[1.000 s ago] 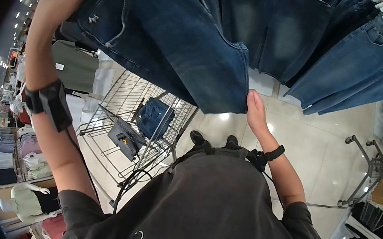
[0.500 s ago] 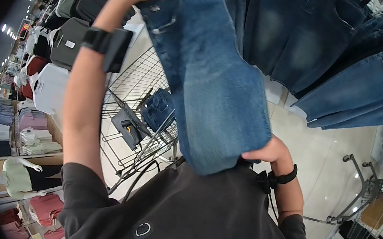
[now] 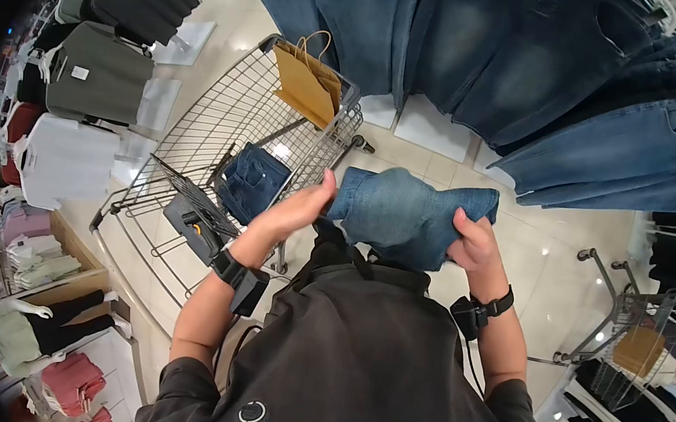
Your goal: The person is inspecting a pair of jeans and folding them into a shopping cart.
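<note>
A pair of blue jeans (image 3: pixel 399 211), folded into a short bundle with a faded patch on top, is held in front of my waist. At its left end is my left hand (image 3: pixel 299 207), thumb raised along the edge and the other fingers partly hidden by the denim. My right hand (image 3: pixel 473 244) grips the right end, its thumb on top and its fingers tucked underneath. To the left, another folded pair of dark blue jeans (image 3: pixel 252 182) lies in the shopping cart (image 3: pixel 224 98).
A brown paper bag (image 3: pixel 309 84) hangs at the cart's far end, and a dark grey case (image 3: pixel 194 227) sits near its handle. Jeans on hangers (image 3: pixel 542 75) fill the far side. A second cart (image 3: pixel 641 344) stands right; shirt racks (image 3: pixel 100 75) line the left.
The jeans have gone from hanging long, with my left hand raised at the top, to a compact folded bundle at waist height. My left hand has come down to their left end.
</note>
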Tool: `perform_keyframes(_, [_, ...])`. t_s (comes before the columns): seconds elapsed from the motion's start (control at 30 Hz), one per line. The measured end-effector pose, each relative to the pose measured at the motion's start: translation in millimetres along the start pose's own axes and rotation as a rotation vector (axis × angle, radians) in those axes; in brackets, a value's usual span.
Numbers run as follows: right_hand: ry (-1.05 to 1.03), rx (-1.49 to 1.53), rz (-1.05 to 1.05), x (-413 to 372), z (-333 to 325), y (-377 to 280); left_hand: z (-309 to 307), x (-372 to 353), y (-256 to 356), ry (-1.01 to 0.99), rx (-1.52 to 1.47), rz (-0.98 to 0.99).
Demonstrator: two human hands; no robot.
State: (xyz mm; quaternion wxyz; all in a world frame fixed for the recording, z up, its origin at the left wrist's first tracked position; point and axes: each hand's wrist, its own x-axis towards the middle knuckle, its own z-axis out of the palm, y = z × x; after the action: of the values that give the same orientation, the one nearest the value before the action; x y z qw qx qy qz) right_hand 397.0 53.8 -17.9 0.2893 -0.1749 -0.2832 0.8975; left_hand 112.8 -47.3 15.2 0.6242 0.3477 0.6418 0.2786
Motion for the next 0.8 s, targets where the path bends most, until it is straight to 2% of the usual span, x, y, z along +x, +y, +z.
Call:
perform_keyframes(0.03, [0.021,-0.007,0.025,-3,-1,2,6,-1,-9,-0.026,-0.098,-0.011])
perform_keyframes(0.07, [0.019,0.017,0.045,-6,-3,1,6,0,-19,-0.165,-0.109,0.153])
perform_keyframes(0.17, [0.01,0.083,0.034,-10,-7,-2,13,13,-42,-0.523,-0.521,0.348])
perform_keyframes(0.2, [0.026,0.117,0.033,-11,-7,-3,12,14,-45,-0.518,-0.459,0.344])
perform_keyframes(0.3, [0.041,0.075,0.023,-16,-17,-8,14,3,-16,-0.291,0.006,0.378])
perform_keyframes(0.33, [0.064,0.055,0.015,-17,-17,-11,24,5,-22,-0.087,-0.062,0.414])
perform_keyframes(0.43, [0.093,0.03,0.013,-17,-17,-14,21,9,-28,-0.081,-0.325,-0.025])
perform_keyframes(0.57, [0.081,0.042,0.05,-16,-18,-13,28,18,-33,-0.201,-0.258,0.232])
perform_keyframes(0.6, [0.08,0.037,0.06,-15,-19,-13,25,23,-30,-0.164,-0.11,0.396])
perform_keyframes(0.7, [0.105,0.031,0.038,-12,-20,-15,26,26,-15,-0.098,-0.099,0.657])
perform_keyframes(0.8, [0.102,0.034,0.034,-11,-20,-17,26,30,-19,-0.108,-0.208,0.533])
